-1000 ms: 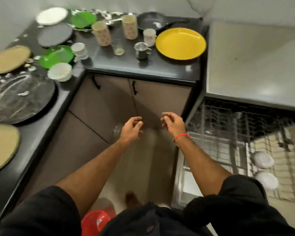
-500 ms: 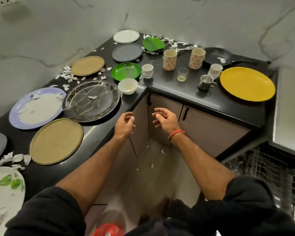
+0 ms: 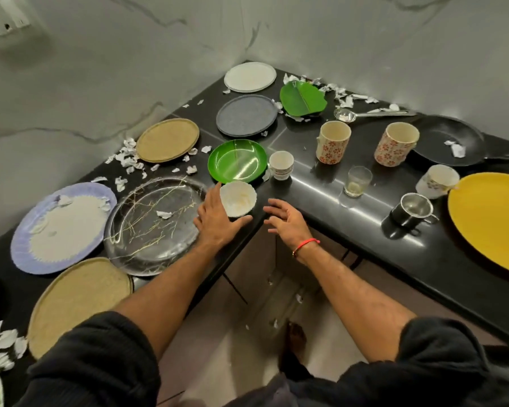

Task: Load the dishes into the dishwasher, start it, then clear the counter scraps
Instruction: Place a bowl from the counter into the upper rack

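Observation:
A small white bowl [image 3: 238,198] stands at the inner corner of the black L-shaped counter [image 3: 329,183]. My left hand [image 3: 216,220] lies open against the bowl's left and near side, fingers spread, not closed around it. My right hand [image 3: 285,221] hovers open just right of the bowl, over the counter edge, holding nothing. Beside the bowl are a green plate [image 3: 237,160] and a black gold-veined plate [image 3: 156,224]. Torn white paper scraps [image 3: 127,157] litter the counter. The dishwasher is out of view.
Around the corner lie tan plates [image 3: 167,140], a lilac plate [image 3: 62,227], a grey plate [image 3: 247,114], a white plate [image 3: 249,76], floral mugs [image 3: 333,142], a glass [image 3: 358,181], a steel cup [image 3: 415,210], a black pan [image 3: 447,139] and a yellow plate [image 3: 491,221]. Scraps lie on the floor below.
The view swung left from the open dishwasher to the counter corner. Both hands rose from in front of the cabinets to the counter edge, the left one reaching the white bowl.

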`<act>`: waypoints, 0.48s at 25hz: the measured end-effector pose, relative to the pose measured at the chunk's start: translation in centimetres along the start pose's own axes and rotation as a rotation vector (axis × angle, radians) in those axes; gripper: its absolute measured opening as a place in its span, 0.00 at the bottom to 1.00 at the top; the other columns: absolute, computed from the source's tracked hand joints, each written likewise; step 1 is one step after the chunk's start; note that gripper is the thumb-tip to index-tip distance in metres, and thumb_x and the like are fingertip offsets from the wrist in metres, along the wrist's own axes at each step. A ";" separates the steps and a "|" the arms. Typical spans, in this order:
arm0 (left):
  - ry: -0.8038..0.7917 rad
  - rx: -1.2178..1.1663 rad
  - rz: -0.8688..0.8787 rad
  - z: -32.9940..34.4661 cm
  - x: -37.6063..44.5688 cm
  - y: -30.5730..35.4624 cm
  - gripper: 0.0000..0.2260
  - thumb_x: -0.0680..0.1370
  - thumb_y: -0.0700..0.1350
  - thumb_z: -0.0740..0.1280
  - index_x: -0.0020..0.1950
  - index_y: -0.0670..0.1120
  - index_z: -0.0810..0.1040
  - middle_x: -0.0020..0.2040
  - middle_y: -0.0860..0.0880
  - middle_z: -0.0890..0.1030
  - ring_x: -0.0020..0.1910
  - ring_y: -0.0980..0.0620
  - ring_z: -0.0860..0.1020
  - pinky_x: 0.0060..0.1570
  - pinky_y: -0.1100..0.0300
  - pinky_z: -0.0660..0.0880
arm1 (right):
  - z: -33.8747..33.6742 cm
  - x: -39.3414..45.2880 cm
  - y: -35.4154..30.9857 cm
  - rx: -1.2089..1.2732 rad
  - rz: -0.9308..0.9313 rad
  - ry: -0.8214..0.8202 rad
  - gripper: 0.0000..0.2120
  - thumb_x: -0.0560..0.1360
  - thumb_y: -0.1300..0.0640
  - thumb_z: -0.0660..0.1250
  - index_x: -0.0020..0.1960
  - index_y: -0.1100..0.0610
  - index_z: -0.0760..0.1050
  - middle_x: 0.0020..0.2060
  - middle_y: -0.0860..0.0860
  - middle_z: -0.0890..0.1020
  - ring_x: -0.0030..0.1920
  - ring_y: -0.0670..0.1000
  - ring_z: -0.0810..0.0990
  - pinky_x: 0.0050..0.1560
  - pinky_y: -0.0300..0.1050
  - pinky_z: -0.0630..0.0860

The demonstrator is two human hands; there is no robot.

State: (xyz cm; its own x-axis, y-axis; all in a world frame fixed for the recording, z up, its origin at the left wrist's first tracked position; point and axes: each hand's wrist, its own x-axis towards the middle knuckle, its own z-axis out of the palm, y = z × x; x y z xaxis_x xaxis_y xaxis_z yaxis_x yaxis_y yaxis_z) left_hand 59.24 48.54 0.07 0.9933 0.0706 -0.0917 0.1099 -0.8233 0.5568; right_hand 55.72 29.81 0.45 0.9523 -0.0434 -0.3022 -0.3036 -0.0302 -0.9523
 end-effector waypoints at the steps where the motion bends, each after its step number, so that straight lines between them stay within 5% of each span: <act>1: -0.018 0.031 -0.010 0.3 1.3 0.7 0.54 0.67 0.66 0.77 0.82 0.54 0.48 0.82 0.50 0.54 0.78 0.40 0.56 0.73 0.35 0.57 | -0.8 1.0 -0.3 -0.007 0.006 -0.009 0.21 0.79 0.68 0.61 0.69 0.53 0.71 0.59 0.49 0.81 0.55 0.53 0.83 0.56 0.53 0.80; 8: -0.017 0.073 -0.044 0.7 3.5 2.9 0.55 0.66 0.67 0.77 0.82 0.55 0.48 0.79 0.44 0.61 0.75 0.36 0.62 0.71 0.33 0.59 | -3.2 2.9 -0.3 -0.004 -0.004 0.016 0.20 0.77 0.67 0.64 0.66 0.51 0.74 0.57 0.49 0.83 0.56 0.52 0.82 0.57 0.55 0.80; 12: -0.167 -0.397 0.017 -0.9 0.3 3.7 0.57 0.64 0.70 0.77 0.82 0.55 0.48 0.70 0.48 0.76 0.70 0.44 0.72 0.67 0.47 0.68 | -3.8 -0.2 -0.6 0.015 -0.109 -0.047 0.30 0.76 0.68 0.66 0.75 0.50 0.66 0.70 0.49 0.73 0.64 0.51 0.77 0.64 0.51 0.77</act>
State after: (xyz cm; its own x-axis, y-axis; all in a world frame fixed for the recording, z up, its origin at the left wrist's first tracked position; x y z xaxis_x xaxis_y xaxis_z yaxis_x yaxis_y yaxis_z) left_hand 59.98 46.05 2.86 0.9791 -0.0603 -0.1942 0.1315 -0.5410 0.8307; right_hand 55.58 26.06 1.24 0.9801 0.0058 -0.1985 -0.1984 -0.0169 -0.9800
